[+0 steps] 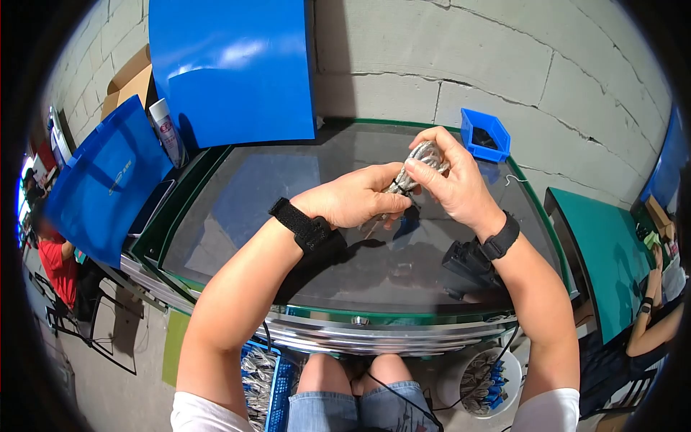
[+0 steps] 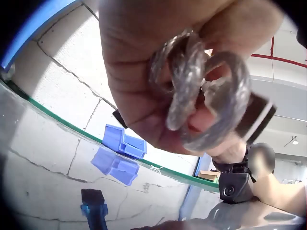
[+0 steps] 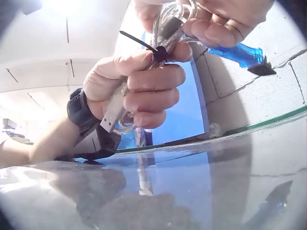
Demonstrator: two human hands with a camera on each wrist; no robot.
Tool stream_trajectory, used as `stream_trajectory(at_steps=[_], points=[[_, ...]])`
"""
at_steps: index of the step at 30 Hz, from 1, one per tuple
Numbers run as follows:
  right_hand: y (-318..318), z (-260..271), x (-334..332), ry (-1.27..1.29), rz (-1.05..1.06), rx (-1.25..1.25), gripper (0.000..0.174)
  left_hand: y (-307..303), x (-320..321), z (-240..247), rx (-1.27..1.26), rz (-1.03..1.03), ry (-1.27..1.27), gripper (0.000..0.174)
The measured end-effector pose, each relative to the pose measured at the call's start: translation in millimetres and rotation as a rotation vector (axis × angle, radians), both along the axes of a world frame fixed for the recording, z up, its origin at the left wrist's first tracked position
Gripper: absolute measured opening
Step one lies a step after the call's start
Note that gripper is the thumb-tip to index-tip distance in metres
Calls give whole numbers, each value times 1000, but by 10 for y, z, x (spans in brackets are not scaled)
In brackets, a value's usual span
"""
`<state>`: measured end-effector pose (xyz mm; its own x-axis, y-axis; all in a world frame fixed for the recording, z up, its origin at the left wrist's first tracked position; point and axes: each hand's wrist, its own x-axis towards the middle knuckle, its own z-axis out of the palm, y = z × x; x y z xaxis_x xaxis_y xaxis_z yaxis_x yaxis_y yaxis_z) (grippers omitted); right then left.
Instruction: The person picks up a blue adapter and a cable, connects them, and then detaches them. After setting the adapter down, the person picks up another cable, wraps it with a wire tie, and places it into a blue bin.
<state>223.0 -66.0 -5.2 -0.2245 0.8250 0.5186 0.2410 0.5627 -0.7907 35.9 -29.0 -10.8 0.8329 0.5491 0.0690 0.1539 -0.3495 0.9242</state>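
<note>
A coiled, clear-sheathed grey cable point(image 1: 426, 155) is held between both hands above the glassy tabletop. My left hand point(image 1: 353, 196) curls its fingers round the lower part of the bundle, beside a black tie point(image 3: 159, 52) whose tail sticks out. Below those fingers, a metal USB plug point(image 3: 112, 112) shows in the right wrist view. Thumb and fingers of my right hand point(image 1: 461, 183) pinch the upper loops. A blue connector point(image 3: 240, 52) with a dark end extends beyond the right hand. In the left wrist view, the cable loops point(image 2: 184, 86) partly cover the fingers.
A blue bin point(image 1: 486, 137) stands at the table's back right, near a small white wire point(image 1: 514, 178). At left are a spray can point(image 1: 168, 133) and blue panels. Below the front edge, a blue basket point(image 1: 281, 392) and a white bucket point(image 1: 511, 381) contain cables. People sit at both sides.
</note>
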Motion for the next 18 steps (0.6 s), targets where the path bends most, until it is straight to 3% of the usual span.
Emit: stream_trajectory(at_steps=[2,5,15,18], points=[[36,-35,28,-81,-91,110,29,-20,23,-52,-12,13,-177,26],[34,-31,2,5,-54,135,28,-71,12,7,-21,18,-208,30],[-3,30,5,-41,-141,-46,40,-34,5,72,24,168,-156,32],[92,-86,40,-13,-100,41,49,-27,-2,95,49,196,-109,29]])
